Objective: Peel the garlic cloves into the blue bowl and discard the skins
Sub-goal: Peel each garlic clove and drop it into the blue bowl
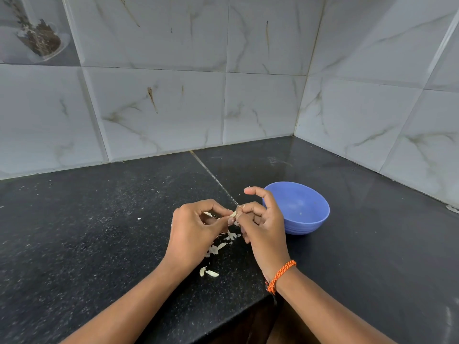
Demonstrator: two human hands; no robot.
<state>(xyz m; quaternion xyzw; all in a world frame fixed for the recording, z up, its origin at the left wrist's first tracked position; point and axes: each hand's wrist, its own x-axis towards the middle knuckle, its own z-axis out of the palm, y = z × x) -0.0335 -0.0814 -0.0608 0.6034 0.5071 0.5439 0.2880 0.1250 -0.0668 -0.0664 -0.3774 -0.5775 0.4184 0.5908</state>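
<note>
Soft, even light, faint glare on the dark counter (323,170), wide-angle bending at edges.

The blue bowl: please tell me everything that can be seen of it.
The blue bowl is round, plain and matte, probably plastic, with faint ridges near its base. It stands upright on the black speckled countertop, close to the tiled corner. Inside, only a tiny pale speck shows; no peeled clove is visible. The right hand partly hides its left rim; contact cannot be told.

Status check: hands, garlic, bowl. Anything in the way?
Left hand and right hand both pinching one garlic clove, mid-peel. Blue bowl just right of hands, looks almost empty. Loose skins on the counter under hands. Nothing blocking.
</note>
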